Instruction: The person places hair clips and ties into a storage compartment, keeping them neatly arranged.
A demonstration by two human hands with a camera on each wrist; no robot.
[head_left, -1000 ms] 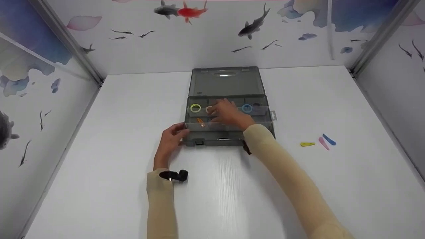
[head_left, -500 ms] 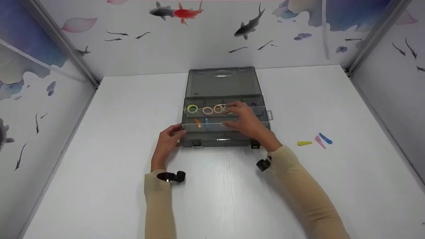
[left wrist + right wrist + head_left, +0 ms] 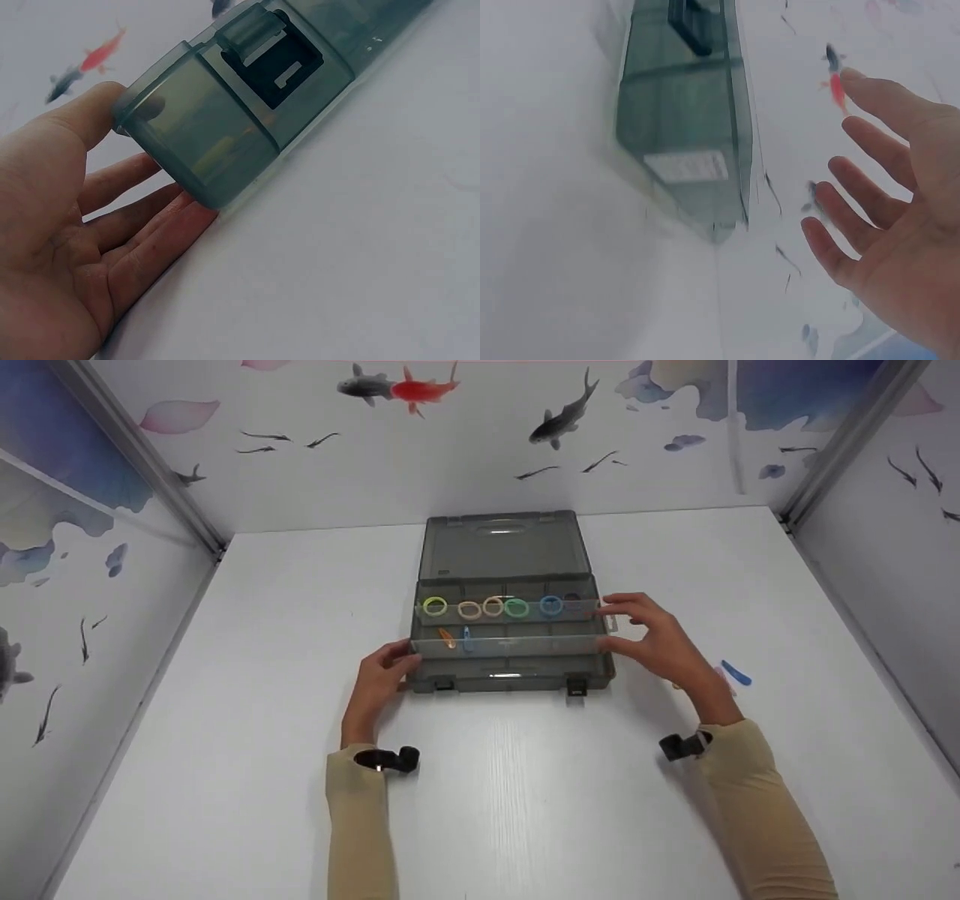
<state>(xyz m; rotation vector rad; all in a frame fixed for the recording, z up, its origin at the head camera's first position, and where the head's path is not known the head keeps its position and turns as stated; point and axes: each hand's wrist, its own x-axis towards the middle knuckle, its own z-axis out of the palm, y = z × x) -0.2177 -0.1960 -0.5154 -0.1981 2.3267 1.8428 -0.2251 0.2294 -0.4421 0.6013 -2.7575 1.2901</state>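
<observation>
A grey translucent storage box (image 3: 510,684) lies on the white table with its lid (image 3: 506,549) folded back. My left hand (image 3: 381,675) holds its left front corner, thumb at the rim and fingers along the side, as the left wrist view shows. My right hand (image 3: 664,641) is spread beside the right end, holding nothing, with a gap to the box (image 3: 682,112) in the right wrist view. In the back row are hair ties: yellow (image 3: 435,615), two pale orange, green (image 3: 516,616) and blue (image 3: 551,614). The middle row has an orange hair clip (image 3: 446,637) and a blue hair clip (image 3: 467,640).
On the table to the right, a blue hair clip (image 3: 736,673) lies beside the right wrist, which mostly covers a pink clip and a yellow one. Black latches (image 3: 576,688) sit on the box's front. Patterned panels (image 3: 480,472) enclose the table's back and sides.
My right hand has come out of the box and moved right, past its right end, uncovering the hair ties and the blue clip in the compartments. My left hand stays at the corner.
</observation>
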